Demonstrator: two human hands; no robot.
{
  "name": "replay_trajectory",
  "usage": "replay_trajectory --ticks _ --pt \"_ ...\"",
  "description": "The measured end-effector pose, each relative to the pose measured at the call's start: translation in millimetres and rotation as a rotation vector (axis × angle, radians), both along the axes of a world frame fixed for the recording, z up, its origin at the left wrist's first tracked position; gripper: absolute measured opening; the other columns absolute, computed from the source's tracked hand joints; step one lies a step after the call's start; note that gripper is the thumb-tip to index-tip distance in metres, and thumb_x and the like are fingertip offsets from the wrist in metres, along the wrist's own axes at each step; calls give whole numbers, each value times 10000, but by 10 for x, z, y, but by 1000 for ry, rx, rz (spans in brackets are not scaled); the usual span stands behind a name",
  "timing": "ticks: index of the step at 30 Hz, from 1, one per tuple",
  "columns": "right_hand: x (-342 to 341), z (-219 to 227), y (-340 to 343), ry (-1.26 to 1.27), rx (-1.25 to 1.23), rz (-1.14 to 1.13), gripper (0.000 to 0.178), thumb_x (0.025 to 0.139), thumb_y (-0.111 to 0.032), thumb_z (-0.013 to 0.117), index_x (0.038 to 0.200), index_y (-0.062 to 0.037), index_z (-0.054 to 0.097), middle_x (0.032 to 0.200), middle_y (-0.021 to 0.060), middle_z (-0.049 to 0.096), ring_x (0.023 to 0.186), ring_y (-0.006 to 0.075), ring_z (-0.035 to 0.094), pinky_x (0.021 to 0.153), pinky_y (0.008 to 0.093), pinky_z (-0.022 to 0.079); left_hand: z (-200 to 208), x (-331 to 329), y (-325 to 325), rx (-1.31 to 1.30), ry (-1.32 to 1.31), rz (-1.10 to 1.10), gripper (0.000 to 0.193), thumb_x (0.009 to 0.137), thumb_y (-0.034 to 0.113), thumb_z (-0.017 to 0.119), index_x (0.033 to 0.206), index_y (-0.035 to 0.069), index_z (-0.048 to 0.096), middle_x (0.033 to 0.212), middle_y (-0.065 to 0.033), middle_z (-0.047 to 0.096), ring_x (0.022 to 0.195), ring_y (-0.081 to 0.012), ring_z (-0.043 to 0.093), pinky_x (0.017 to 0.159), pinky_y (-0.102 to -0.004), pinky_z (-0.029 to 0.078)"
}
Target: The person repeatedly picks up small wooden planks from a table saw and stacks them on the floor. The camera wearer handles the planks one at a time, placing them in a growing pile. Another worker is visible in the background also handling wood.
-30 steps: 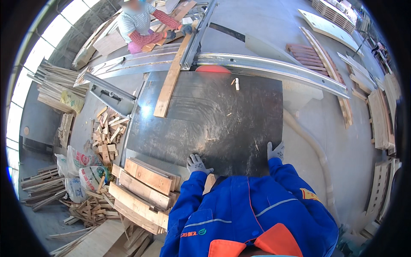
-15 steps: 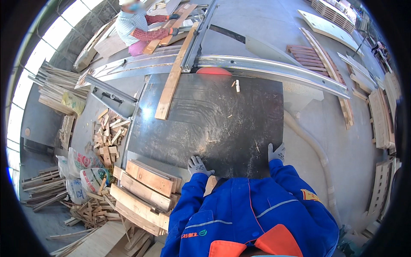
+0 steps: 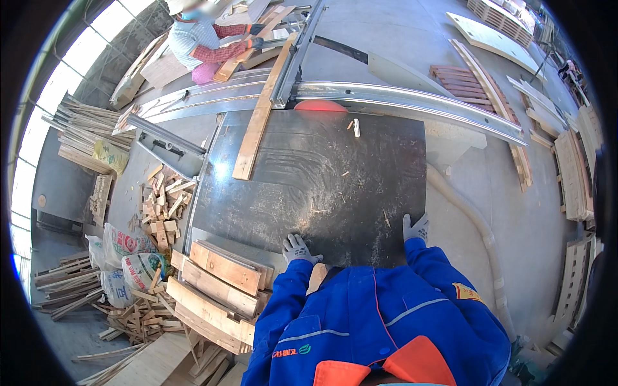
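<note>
A large black tabletop (image 3: 347, 186), dusted with sawdust and small chips, spreads in front of me. At its near edge my left hand (image 3: 298, 249), in a grey work glove, rests with the fingers spread and nothing in it. My right hand (image 3: 415, 229), gloved alike, lies at the right edge near the corner, fingers stretched out and holding nothing. A wooden plank (image 3: 262, 122) reaches over the far left part of the table, resting across a metal rail (image 3: 412, 103). Near the far edge lies a small white object (image 3: 356, 128).
A co-worker (image 3: 193, 45) handles planks at the far left. Stacked boards (image 3: 219, 286) stand by my left arm, with offcuts (image 3: 164, 199) and plastic sacks (image 3: 129, 257) beyond. A thick hose (image 3: 470, 225) curves along the floor at right, near pallets and timber.
My hands have stayed in place. The co-worker's upper body and hands have shifted slightly. The plank on the table lies as before.
</note>
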State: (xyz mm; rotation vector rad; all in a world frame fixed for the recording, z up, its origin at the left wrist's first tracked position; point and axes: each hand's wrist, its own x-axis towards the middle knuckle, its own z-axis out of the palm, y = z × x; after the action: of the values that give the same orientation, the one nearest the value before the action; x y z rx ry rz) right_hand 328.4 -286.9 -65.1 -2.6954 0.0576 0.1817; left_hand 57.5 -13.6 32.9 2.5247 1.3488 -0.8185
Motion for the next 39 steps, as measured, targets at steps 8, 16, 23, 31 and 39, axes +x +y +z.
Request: replay_trajectory --ticks 8,16,23,31,39 --pt "-8 35 16 24 -4 -12 966 883 -646 557 1528 4 250 1493 310 376 1360 447 408 1123 501 350 -129 -36 25 16 -5 -6 1270 641 714 761 1547 15 211 1611 -218 178 1478 -437 176 1177 -526 234" --pt "-2 4 -3 13 -13 -3 963 882 -647 555 1530 -4 248 1487 306 385 1351 450 416 1115 506 357 -120 -36 28 9 -9 -10 1262 649 711 755 1549 16 208 1617 -223 168 1485 -439 164 1183 -521 225" --pt "-1 93 6 62 8 5 961 899 -635 539 1530 23 235 1517 292 353 1391 437 368 1143 479 327 -91 -26 22 11 -3 -7 1253 647 704 763 1544 17 223 1615 -226 174 1482 -443 174 1180 -520 236" --pt "-18 158 21 64 7 12 959 903 -629 540 1524 37 241 1518 298 349 1403 437 352 1154 473 316 -130 -38 27 22 -10 -13 1262 639 708 769 1541 13 225 1611 -228 186 1479 -444 183 1179 -521 240" --pt "-16 120 11 39 15 18 962 899 -632 544 1523 37 245 1508 311 355 1393 445 363 1147 480 324 -118 -37 20 29 -16 -14 1266 635 710 771 1540 14 225 1606 -226 193 1476 -442 189 1179 -521 240"
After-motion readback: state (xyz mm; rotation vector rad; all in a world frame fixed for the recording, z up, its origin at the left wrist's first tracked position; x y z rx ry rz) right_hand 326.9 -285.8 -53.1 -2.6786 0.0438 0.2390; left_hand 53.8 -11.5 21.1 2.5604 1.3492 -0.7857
